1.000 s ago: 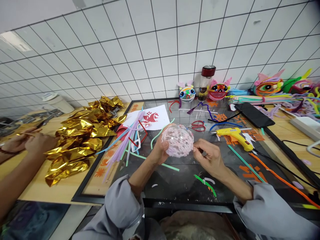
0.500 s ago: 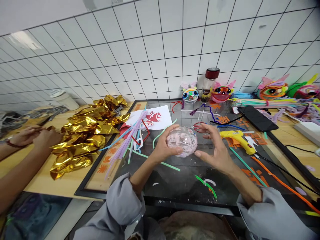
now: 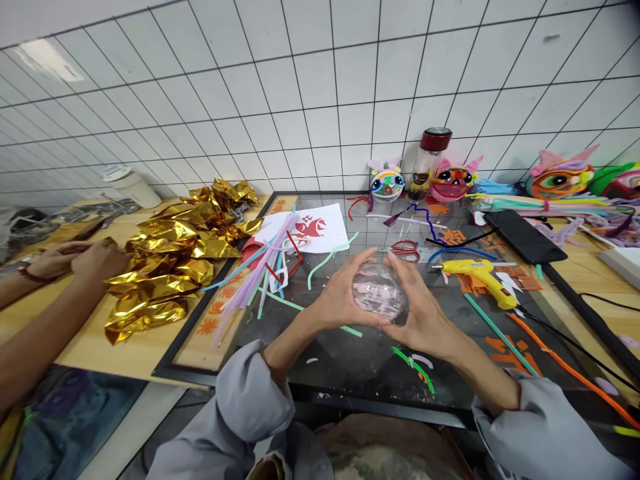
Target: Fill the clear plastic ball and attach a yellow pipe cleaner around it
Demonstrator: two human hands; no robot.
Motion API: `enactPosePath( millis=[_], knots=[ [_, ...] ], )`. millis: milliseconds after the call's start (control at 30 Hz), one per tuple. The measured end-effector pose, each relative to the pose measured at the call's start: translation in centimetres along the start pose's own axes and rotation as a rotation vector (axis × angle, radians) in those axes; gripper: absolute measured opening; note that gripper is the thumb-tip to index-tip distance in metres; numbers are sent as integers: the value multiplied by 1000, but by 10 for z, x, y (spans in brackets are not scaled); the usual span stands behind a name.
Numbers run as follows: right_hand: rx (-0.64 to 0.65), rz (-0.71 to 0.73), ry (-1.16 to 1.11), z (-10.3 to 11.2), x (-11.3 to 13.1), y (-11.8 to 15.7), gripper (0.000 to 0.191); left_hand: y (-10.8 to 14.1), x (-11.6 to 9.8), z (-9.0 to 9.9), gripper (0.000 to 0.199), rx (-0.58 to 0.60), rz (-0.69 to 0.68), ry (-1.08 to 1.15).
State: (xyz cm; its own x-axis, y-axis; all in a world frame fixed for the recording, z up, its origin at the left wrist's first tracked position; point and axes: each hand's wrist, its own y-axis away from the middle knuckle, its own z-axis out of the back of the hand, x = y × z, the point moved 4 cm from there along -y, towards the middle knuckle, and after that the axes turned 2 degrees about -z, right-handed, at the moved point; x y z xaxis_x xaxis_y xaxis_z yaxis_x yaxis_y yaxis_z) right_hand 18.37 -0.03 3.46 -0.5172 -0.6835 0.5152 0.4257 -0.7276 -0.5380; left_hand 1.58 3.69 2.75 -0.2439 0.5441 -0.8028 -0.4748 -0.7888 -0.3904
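A clear round ball with pale pink fuzzy material inside [image 3: 379,292] is held just above the dark mat, between both of my hands. My left hand [image 3: 343,293] wraps its left side, thumb below and fingers over the top. On the other side my right hand [image 3: 417,300] curves round the ball with its fingers near the top and thumb low. Red-handled scissors [image 3: 406,250] lie just behind my right hand. To the right rests a yellow glue gun [image 3: 477,275]. A short green pipe cleaner [image 3: 414,369] lies in front of the ball.
Gold foil [image 3: 175,247] lies at the left beside another person's hands [image 3: 80,261]. Pipe cleaners [image 3: 260,273] cross a white paper [image 3: 327,230]. Along the wall stand a jar [image 3: 425,170] and several decorated balls [image 3: 387,183]. A black phone [image 3: 527,237] lies at the right.
My right hand has moved in from the open position and closed round the ball's right side. The ball shows a turned surface, and the view has shifted slightly.
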Motion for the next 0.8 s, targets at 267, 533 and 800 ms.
enactPosePath(
  millis=[267,533,800],
  knots=[
    [-113,-32,24,-1,4,2,110,0,-3,-1,131,-2,95,135],
    [-347,-252,-167,2,0,3,104,0,2,-8,142,-168,153,640],
    [-415,-387,-436,-15,2,15,102,-1,-6,-28,138,-178,242,993]
  ],
)
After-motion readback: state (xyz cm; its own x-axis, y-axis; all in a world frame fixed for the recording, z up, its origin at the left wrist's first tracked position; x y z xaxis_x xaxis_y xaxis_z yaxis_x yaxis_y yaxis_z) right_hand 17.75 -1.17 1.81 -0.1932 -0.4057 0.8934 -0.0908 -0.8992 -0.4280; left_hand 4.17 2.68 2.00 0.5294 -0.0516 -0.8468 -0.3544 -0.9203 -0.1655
